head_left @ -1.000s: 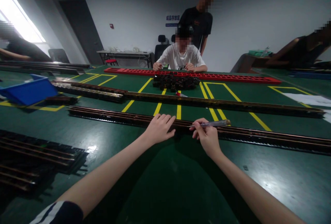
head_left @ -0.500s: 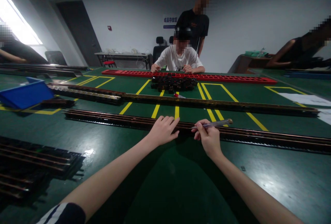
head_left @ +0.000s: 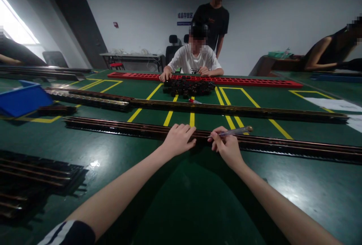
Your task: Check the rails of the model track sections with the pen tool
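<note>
A long black rail assembly (head_left: 118,126) with copper-coloured strips runs across the green table in front of me. My left hand (head_left: 178,139) lies over its middle, fingers stretched out and thumb apart, holding nothing. Just to the right, my right hand (head_left: 226,145) is closed around a slim clear-handled screwdriver (head_left: 236,130). The tool's thin tip points left, close to the rail, and its brass-coloured end points up to the right. Whether the tip touches the rail I cannot tell.
A second long rail (head_left: 226,109) lies behind, with a pile of small black parts (head_left: 188,88) and a red slotted strip (head_left: 254,82) beyond. A blue bin (head_left: 22,98) and stacked rail pieces (head_left: 36,169) are at left. A person in white (head_left: 195,58) sits opposite.
My view has tilted down slightly. Both hands stay at the rail, with the right hand slightly closer to the left. The seated person's hand has moved to the black pile.
</note>
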### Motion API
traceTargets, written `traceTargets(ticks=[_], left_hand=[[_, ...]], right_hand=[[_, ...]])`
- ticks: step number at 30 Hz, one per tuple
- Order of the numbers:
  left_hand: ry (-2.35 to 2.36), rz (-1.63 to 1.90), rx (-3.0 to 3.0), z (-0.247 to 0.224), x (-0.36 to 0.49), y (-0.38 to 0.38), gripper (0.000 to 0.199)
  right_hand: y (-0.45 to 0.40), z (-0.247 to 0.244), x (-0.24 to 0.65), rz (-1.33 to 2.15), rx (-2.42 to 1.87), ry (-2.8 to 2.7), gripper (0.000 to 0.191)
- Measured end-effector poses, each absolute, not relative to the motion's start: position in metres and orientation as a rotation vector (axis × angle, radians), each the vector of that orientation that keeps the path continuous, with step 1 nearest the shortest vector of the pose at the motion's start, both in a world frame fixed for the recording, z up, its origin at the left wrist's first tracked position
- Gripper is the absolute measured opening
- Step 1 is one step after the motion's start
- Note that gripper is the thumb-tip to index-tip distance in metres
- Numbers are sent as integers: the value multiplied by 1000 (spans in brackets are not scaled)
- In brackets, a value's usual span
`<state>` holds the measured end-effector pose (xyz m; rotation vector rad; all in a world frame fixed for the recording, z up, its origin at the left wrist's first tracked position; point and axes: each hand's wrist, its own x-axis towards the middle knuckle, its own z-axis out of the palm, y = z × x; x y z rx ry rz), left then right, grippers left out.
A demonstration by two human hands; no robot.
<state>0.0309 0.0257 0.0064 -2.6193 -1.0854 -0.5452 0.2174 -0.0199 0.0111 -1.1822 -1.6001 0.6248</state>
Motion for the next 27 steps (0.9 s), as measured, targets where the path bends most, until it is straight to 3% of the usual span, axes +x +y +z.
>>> traceTargets(ticks=[27], left_hand=[[-1081, -547, -2626, 6, 30, 26, 36]], right_hand=[[-25, 9, 228, 600, -1200, -1592, 30]])
